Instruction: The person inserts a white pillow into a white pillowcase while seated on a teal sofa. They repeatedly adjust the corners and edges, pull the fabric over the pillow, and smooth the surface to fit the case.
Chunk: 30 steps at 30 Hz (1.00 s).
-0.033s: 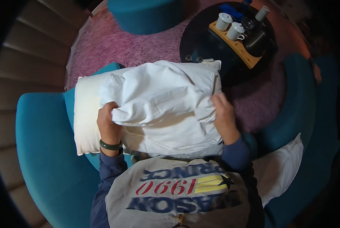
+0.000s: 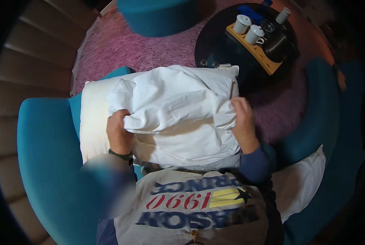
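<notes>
We take the white pillow [image 2: 93,118] as our landmark. It lies across the seat of a teal armchair [image 2: 47,163], directly in front of us. Beyond the pillow a pink shag rug [image 2: 149,51] covers the floor. Beyond the pillow's right end stands a round dark table [image 2: 215,45]. A white pillowcase [image 2: 178,110] is bunched over the right and middle parts of the pillow, leaving the pillow's left end bare. A second white pillow [image 2: 301,183] lies well to the right of the landmark, at our right side.

Our left hand [image 2: 119,132] rests on the pillow near its left end, its fingers [image 2: 116,118] closed on a fold of the pillowcase. Our right hand [image 2: 243,122] is at the pillow's right end, its fingers [image 2: 236,105] pinching the pillowcase edge.

On the table a wooden tray [image 2: 268,61] carries two white cups [image 2: 247,28] and a dark kettle [image 2: 276,47].
</notes>
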{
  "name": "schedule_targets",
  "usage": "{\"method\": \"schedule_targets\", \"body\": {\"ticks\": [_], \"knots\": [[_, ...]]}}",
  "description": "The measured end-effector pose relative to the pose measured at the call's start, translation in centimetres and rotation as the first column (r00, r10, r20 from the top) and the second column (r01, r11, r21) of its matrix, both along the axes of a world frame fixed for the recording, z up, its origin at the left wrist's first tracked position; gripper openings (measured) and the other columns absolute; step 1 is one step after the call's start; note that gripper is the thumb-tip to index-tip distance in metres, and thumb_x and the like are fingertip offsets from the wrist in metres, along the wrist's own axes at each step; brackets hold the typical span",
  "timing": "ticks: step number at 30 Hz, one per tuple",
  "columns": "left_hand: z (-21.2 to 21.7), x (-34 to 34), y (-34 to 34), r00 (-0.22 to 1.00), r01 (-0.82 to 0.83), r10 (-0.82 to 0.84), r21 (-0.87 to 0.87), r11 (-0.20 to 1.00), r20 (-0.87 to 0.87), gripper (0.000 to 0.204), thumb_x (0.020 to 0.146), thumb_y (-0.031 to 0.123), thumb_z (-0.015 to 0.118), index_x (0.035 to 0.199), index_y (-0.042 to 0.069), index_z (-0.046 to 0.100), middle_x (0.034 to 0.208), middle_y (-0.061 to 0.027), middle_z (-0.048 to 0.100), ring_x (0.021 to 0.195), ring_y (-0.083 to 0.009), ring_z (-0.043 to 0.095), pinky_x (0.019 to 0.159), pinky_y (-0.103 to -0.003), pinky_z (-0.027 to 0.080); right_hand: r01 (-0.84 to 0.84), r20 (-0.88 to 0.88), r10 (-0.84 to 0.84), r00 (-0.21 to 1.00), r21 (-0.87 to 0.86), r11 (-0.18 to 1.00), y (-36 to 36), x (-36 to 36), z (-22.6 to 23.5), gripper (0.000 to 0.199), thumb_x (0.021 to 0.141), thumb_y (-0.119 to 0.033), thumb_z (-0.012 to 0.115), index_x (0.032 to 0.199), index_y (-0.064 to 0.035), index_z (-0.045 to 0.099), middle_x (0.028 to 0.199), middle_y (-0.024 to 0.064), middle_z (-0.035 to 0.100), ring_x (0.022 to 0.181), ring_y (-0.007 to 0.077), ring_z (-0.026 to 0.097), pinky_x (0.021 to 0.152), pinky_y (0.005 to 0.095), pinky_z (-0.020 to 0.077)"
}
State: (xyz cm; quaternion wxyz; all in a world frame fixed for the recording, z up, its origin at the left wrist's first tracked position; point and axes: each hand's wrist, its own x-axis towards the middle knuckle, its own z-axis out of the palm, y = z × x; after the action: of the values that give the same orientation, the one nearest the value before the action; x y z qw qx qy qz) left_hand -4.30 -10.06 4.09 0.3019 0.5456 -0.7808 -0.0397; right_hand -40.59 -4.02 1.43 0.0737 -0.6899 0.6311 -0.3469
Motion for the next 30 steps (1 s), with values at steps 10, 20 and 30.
{"method": "schedule_targets", "body": {"ticks": [10, 20, 30], "knots": [[-0.7, -1.4, -0.7, 0.963, -0.151, 0.149, 0.011, 0.989, -0.226, 0.020, 0.078, -0.004, 0.065, 0.096, 0.003, 0.059, 0.088, -0.0153, 0.063, 0.085, -0.0370, 0.064, 0.076, -0.040, 0.052, -0.144, 0.306, 0.087, 0.948, 0.170, 0.975, 1.8, 0.8, -0.6, 0.034, 0.083, -0.004, 0.068, 0.115, -0.0039, 0.058, 0.098, 0.0224, 0.067, 0.092, 0.0411, 0.068, 0.078, 0.0433, 0.0556], [-1.1, -1.8, 0.0, 1.000, 0.026, -0.026, -0.021, 0.999, 0.007, 0.025, 0.076, 0.002, 0.065, 0.099, 0.009, 0.062, 0.086, -0.0115, 0.061, 0.085, -0.0337, 0.060, 0.075, -0.042, 0.044, 0.030, 0.285, -0.050, 0.957, 0.075, 0.997, -0.5, -1.1, -1.7, 0.045, 0.078, 0.007, 0.067, 0.121, -0.0027, 0.057, 0.111, 0.0199, 0.067, 0.103, 0.0363, 0.067, 0.088, 0.0397, 0.0532], [-1.8, -0.8, -0.5, 0.942, -0.206, 0.158, -0.139, 0.969, -0.295, 0.015, 0.080, 0.002, 0.064, 0.093, 0.004, 0.056, 0.096, -0.0133, 0.063, 0.081, -0.0351, 0.062, 0.070, -0.039, 0.049, -0.129, 0.160, 0.084, 0.984, 0.298, 0.946, 2.7, 0.3, -1.4, 0.055, 0.078, -0.008, 0.077, 0.126, 0.0057, 0.055, 0.109, 0.0248, 0.064, 0.100, 0.0418, 0.063, 0.090, 0.0413, 0.0496]]}}
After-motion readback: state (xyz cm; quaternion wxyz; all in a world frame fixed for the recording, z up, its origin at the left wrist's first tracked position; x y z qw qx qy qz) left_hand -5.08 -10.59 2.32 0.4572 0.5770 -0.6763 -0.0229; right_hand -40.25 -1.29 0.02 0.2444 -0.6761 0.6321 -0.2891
